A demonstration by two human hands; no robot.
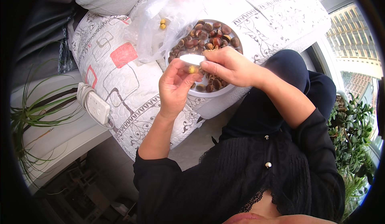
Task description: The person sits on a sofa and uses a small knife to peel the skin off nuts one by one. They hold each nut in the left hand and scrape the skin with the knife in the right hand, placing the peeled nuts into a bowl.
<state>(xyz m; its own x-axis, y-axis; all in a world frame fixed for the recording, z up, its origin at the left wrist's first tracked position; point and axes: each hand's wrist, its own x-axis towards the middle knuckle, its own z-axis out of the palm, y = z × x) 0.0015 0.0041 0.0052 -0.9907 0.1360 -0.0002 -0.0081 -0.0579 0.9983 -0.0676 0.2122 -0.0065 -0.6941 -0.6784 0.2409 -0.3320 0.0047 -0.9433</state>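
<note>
Between the fingertips of my left hand (176,87) is a yellow peeled chestnut kernel (193,69). My right hand (231,66) grips a small tool with a white blade (192,59), probably a knife; its handle is hidden in the fingers. The blade lies just above the kernel. Both hands are over a round white tray (210,94) holding many brown chestnuts and shells (207,27). Beside the tray, a clear plastic bag (153,40) lies with a few yellow kernels (162,24) at it.
The tray and bag rest on a patterned quilted cover (123,82) over a sofa-like seat. A white power strip with a coiled cord (97,106) is at the left, near a spiky green plant (33,114). Leafy plants (350,133) stand by the window at right.
</note>
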